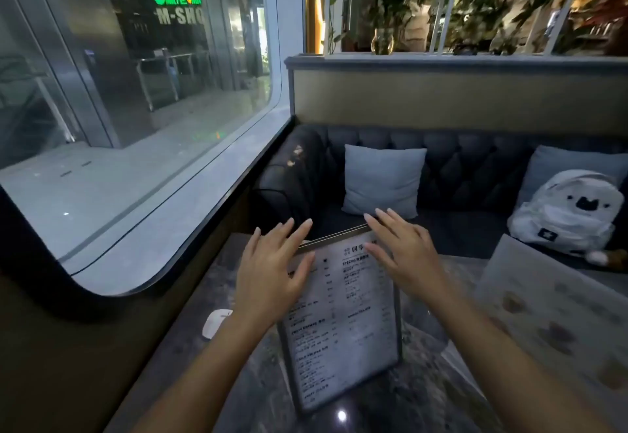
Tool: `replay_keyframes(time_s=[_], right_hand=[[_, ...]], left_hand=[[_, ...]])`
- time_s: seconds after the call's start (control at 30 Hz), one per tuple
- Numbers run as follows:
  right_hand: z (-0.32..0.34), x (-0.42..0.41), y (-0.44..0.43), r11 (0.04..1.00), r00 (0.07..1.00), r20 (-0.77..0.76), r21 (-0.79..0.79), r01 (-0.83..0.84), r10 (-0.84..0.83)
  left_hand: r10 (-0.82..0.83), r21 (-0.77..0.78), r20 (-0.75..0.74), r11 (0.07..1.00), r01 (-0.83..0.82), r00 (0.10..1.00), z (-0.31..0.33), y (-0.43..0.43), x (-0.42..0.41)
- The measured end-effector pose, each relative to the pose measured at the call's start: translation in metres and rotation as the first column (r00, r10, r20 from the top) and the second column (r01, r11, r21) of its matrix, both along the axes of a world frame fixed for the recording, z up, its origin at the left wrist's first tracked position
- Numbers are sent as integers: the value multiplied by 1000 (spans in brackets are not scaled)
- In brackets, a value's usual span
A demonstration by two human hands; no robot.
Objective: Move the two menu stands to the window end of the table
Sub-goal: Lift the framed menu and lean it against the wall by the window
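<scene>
Two bare hands hover spread-fingered at the top corners of the upright, dark-framed printed menu stand (343,323): the left hand (272,272) at its left corner, the right hand (407,255) at its right, both wide open, gripping nothing. To do this well, close both on the frame's sides, lift it upright and carry it left. It stands mid-way along the glossy dark marbled table (424,395); a pale patterned second menu stand (557,313) sits right. Farther off, the curved glass window (136,109) lies left, and a tufted dark sofa (475,167) with a pale blue cushion (382,181) beyond.
</scene>
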State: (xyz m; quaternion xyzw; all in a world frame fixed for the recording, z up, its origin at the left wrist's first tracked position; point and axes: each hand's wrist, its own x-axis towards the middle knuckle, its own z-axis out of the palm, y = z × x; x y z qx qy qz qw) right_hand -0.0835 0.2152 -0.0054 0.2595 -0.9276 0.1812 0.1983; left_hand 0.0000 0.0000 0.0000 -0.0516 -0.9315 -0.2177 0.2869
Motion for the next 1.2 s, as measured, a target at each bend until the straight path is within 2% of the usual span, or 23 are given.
replay_keyframes(time_s=[0.17,0.27,0.43,0.7,0.9,1.2], right_hand=[[6,-7,-3,996,998,-44,-81,44,-47],[8,-9,-5,990,992,-110,-133,51,-65],[12,-10,-2,970,991,-87,-228,79,-101],[23,-4,4,974,994,-19,-203,103,-109],[22,5,15,968,987,-5,-194,157,-161],[21,14,17,956,973,-15,-192,222,-229]], left_hand=[[-12,-15,-87,1000,11,996,2,-4,0],[5,7,-91,1000,-4,996,4,-7,-2],[-20,43,-33,999,22,999,8,-6,-10],[-9,13,30,1000,9,1000,12,-6,-26],[-41,66,67,997,36,997,16,0,-38],[-90,132,41,988,84,995,17,8,-42]])
